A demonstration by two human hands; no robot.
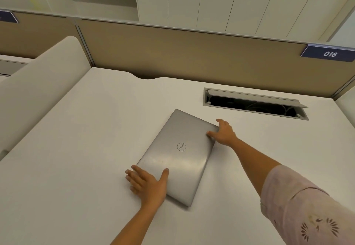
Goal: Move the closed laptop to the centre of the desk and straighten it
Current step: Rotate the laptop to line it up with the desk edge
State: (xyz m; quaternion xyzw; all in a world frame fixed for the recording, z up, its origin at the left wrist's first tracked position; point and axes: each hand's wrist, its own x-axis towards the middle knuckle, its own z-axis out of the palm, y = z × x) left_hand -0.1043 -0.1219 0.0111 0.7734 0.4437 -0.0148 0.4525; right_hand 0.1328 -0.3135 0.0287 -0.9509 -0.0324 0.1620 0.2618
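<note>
A closed silver laptop (178, 154) with a round logo on its lid lies flat on the white desk (76, 148), turned at a slant to the desk's edges. My left hand (148, 184) grips its near left corner, thumb on the lid and fingers spread along the edge. My right hand (223, 132) holds the far right corner, fingers curled over the edge.
An open cable hatch (255, 103) is set into the desk behind the laptop on the right. A tan partition (192, 56) with a blue "016" sign (329, 53) runs along the back. A low white divider (38, 83) borders the left side.
</note>
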